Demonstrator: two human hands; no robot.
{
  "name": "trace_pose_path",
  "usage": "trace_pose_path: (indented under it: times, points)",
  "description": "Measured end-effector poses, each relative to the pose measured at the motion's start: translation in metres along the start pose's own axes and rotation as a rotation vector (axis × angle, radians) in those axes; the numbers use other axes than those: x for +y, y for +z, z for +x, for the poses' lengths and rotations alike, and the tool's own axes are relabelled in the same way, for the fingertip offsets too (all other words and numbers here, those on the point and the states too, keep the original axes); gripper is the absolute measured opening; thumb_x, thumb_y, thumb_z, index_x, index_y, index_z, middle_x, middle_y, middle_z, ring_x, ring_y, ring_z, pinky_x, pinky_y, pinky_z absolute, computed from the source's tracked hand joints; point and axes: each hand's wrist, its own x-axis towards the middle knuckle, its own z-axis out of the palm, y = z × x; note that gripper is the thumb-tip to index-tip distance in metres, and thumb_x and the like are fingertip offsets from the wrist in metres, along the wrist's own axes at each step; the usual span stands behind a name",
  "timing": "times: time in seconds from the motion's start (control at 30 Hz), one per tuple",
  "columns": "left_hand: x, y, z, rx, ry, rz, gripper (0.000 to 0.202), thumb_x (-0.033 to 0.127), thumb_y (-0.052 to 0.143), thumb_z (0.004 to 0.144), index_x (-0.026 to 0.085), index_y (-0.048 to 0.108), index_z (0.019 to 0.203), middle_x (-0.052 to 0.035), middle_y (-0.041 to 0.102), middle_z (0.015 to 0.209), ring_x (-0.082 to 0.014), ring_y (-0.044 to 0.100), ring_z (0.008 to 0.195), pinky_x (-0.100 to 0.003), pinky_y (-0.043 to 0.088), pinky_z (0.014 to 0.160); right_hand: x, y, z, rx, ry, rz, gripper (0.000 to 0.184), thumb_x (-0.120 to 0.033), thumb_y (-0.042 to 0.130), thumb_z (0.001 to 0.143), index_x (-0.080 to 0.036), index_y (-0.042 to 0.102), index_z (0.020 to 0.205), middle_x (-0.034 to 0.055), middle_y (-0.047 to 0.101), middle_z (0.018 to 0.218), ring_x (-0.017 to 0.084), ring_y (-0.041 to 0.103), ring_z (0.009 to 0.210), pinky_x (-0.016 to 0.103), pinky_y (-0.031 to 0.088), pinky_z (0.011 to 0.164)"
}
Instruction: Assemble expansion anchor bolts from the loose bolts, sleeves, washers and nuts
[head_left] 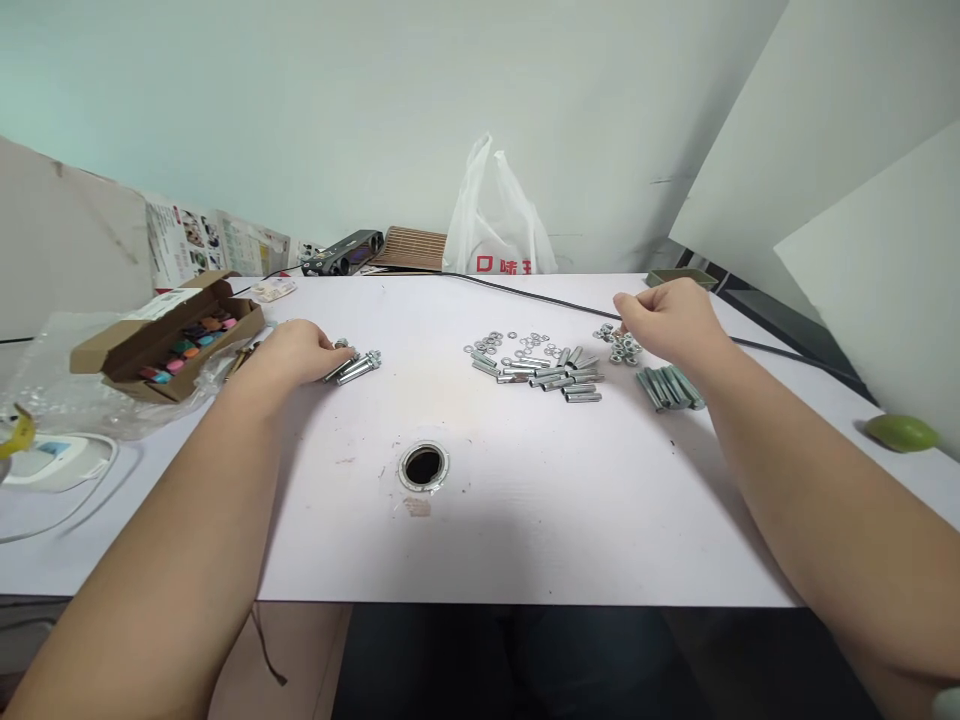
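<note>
My left hand (pixel 298 352) is at the left of the table, its fingers closed at a small group of metal bolts (pixel 360 368). A bolt's end shows by the fingertips; the rest is hidden behind the hand. On the right, my right hand (pixel 666 312) hovers with fingers pinched beside a pile of metal nuts (pixel 624 348); what the pinch holds, if anything, is hidden. Below that hand lies a row of thicker metal sleeves (pixel 669 388). Between both hands, metal tubes (pixel 559 378) lie in a heap, with washers (pixel 491 342) just behind them.
An open cardboard box (pixel 169 345) of colourful pieces sits on bubble wrap at left, near a white device (pixel 56 460). A round hole (pixel 424 466) pierces the table. Behind are a black cable (pixel 525 293) and a plastic bag (pixel 499 215). A green fruit (pixel 901 432) lies far right.
</note>
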Motion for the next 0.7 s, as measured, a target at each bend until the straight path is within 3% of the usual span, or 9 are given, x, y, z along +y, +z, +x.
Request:
trace_pose_path:
  times: [0.1,0.2,0.3,0.43,0.57,0.7]
  points:
    - [-0.001,-0.001,-0.002,0.043,-0.010,-0.011,0.047,0.064,0.060,0.073,0.018,0.069,0.081,-0.0074,0.062,0.074,-0.0183,0.047,0.069,-0.029,0.034,0.064,0.014,-0.018,0.012,-0.081,0.107,-0.175,0.033,-0.039,0.057,0.085,-0.017,0.062,0.061,0.0073,0.049,0.057,0.015,0.044,0.051,0.036,0.035,0.055]
    - [-0.004,0.000,0.001,0.081,0.013,-0.009,0.046,0.060,0.059,0.075,0.017,0.070,0.087,-0.0074,0.064,0.078,-0.0189,0.050,0.071,-0.029,0.035,0.065,0.032,-0.033,0.022,-0.202,0.210,-0.359,0.032,-0.045,0.064,0.080,-0.014,0.068,0.076,0.0177,0.064,0.084,0.022,0.057,0.068,0.040,0.041,0.063]
    - [-0.007,0.003,0.008,0.112,-0.030,-0.005,0.041,0.057,0.060,0.073,0.021,0.071,0.087,-0.0102,0.069,0.089,-0.0250,0.056,0.077,-0.032,0.038,0.064,0.045,-0.035,0.027,-0.394,0.209,-0.463,0.036,-0.050,0.075,0.069,-0.016,0.068,0.079,0.0164,0.068,0.095,0.026,0.061,0.077,0.041,0.045,0.065]
    - [-0.002,0.005,0.010,0.159,-0.014,-0.046,0.038,0.052,0.058,0.073,0.022,0.071,0.093,-0.0115,0.072,0.096,-0.0299,0.060,0.085,-0.035,0.039,0.065,0.046,-0.027,0.024,-0.622,0.152,-0.516,0.042,-0.060,0.076,0.062,-0.023,0.070,0.080,0.0111,0.069,0.103,0.031,0.062,0.083,0.043,0.048,0.065]
    - [0.022,0.007,-0.006,0.178,0.105,-0.116,0.036,0.050,0.055,0.076,0.023,0.071,0.094,-0.0087,0.073,0.092,-0.0260,0.061,0.080,-0.034,0.039,0.063,0.037,-0.018,0.017,-0.662,0.186,-0.601,0.037,-0.053,0.078,0.061,-0.022,0.066,0.076,0.0124,0.068,0.096,0.031,0.061,0.075,0.042,0.045,0.059]
    - [0.054,0.017,-0.029,0.117,0.327,-0.287,0.034,0.049,0.057,0.077,0.023,0.072,0.093,-0.0037,0.071,0.083,-0.0192,0.061,0.076,-0.029,0.041,0.067,0.033,-0.013,0.016,-0.713,0.111,-0.611,0.028,-0.044,0.074,0.066,-0.020,0.059,0.063,0.0082,0.060,0.075,0.021,0.053,0.060,0.037,0.038,0.057]
